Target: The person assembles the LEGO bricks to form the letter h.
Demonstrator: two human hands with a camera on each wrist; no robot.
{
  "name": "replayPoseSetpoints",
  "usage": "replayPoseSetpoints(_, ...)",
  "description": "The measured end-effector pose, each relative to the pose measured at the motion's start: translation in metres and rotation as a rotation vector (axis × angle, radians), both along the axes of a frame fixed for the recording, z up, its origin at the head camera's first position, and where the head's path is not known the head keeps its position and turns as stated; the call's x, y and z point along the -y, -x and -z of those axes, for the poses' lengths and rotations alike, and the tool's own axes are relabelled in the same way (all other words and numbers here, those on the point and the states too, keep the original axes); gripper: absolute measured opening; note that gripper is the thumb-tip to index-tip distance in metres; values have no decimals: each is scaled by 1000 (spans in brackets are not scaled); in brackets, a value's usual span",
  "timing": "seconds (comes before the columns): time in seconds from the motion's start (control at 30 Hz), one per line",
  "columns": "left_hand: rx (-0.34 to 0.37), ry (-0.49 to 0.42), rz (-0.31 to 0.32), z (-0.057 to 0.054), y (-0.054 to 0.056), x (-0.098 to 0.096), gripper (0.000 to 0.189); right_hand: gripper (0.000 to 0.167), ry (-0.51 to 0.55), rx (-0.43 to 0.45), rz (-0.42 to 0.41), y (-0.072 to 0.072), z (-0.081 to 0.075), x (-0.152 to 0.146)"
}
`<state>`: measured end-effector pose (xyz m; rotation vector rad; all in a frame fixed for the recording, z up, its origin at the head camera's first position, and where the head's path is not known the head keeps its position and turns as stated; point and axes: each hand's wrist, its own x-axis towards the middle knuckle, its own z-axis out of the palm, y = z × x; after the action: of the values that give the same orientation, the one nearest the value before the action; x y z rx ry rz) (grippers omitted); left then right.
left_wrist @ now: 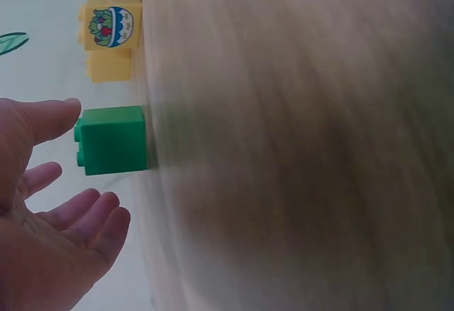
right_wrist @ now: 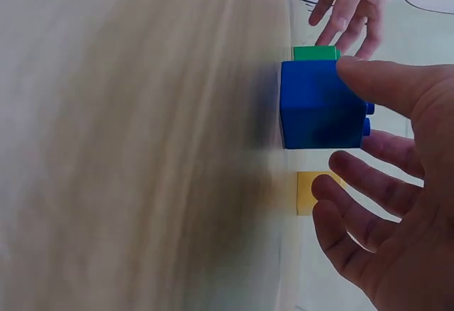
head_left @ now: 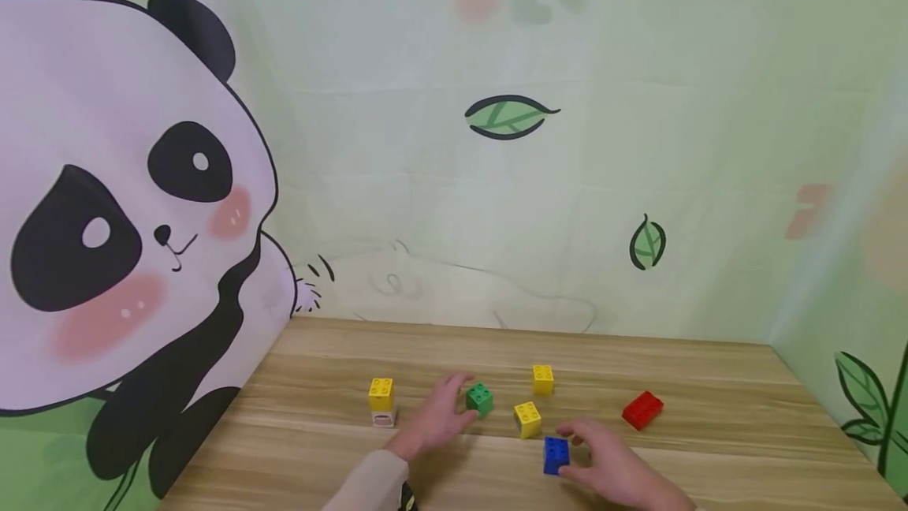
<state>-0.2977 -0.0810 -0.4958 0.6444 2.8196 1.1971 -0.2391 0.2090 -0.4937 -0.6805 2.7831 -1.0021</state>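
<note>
My left hand (head_left: 438,413) reaches in beside a green toy building block (head_left: 479,400), thumb on the near side and fingers beyond it. In the left wrist view, a gap shows between the fingers and the green block (left_wrist: 113,142). My right hand (head_left: 606,461) is around a blue building block (head_left: 556,456), fingers loosely bent and spread. In the right wrist view the thumb tip overlaps the upper studded corner of the blue block (right_wrist: 323,105), while the other fingers stand off from it. Both blocks sit studs up on the wooden table (head_left: 312,464).
Between and behind the hands stand two yellow blocks (head_left: 527,420), the nearer with a printed picture (left_wrist: 111,27) on its side. A yellow block (head_left: 381,391) tops a stack at left, above a pale-fronted piece (head_left: 384,418). At right lies a red block (head_left: 643,410). A panda-printed backdrop (head_left: 397,203) borders the table.
</note>
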Motion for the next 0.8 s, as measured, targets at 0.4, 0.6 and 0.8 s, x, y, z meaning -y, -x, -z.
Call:
replayPoseSetpoints(0.4, 27, -68, 21, 8, 8, -10, 57, 45, -9, 93, -30, 4, -1, 4)
replayPoseSetpoints(0.6, 80, -85, -13, 6, 9, -13, 56, 42, 8, 117, -54, 6, 0, 4)
replayPoseSetpoints(0.8, 125, -81, -38, 4, 11, -15, 48, 41, -5, 131, -53, 6, -1, 5)
